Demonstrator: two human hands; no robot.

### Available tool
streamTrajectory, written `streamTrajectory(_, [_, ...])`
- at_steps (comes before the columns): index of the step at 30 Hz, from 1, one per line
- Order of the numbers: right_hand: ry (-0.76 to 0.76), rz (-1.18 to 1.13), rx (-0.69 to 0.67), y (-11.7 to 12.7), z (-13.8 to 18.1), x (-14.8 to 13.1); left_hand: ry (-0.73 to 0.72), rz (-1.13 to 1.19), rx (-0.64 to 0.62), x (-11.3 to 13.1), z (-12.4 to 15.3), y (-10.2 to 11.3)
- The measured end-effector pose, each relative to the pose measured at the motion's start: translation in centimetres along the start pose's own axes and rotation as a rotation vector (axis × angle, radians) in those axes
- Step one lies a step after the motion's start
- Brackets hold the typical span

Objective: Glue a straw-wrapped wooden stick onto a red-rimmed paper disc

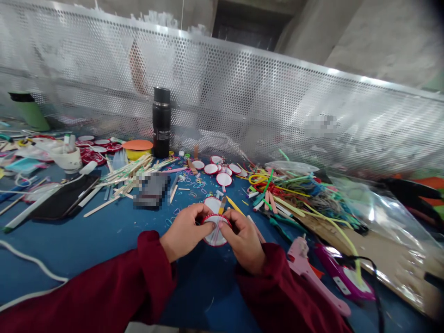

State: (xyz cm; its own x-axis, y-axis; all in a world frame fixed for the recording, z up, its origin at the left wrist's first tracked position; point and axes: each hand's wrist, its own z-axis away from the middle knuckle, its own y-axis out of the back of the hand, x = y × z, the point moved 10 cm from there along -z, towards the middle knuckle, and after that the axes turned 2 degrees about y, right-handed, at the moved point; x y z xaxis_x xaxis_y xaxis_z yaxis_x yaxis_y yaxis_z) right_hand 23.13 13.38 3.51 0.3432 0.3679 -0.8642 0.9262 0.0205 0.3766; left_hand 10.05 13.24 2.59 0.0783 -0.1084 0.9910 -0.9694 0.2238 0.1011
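Observation:
Between my two hands is a white disc with a red rim [215,237], held just above the blue table. My left hand [187,230] pinches its left edge, the thumb lying on the white face. On the opposite edge my right hand [244,236] grips the same disc, thumb also pressed on its face. Thin pale strips seem to cross the middle of the disc, though the thumbs partly cover them. Just behind it lie another white disc [212,203], a flat wooden stick [222,203] and a yellow pencil-like stick [235,205].
Behind stand a black bottle [162,125] and a perforated metal panel [243,92]. More red-rimmed discs [224,179] lie farther back. Wooden sticks [121,182] and a phone [65,196] are left; coloured cords [298,189], a pink glue gun [315,277] and a plastic bag [388,222] are right.

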Motion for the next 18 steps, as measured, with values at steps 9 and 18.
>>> streamTrajectory(9, [-0.031,-0.038,0.002,0.26,-0.04,-0.14,-0.039,-0.249,0.007,0.51,0.36,0.01])
streamTrajectory(18, [-0.034,-0.080,0.001,0.34,0.19,-0.57,-0.032,-0.243,0.010,0.37,0.43,-0.03])
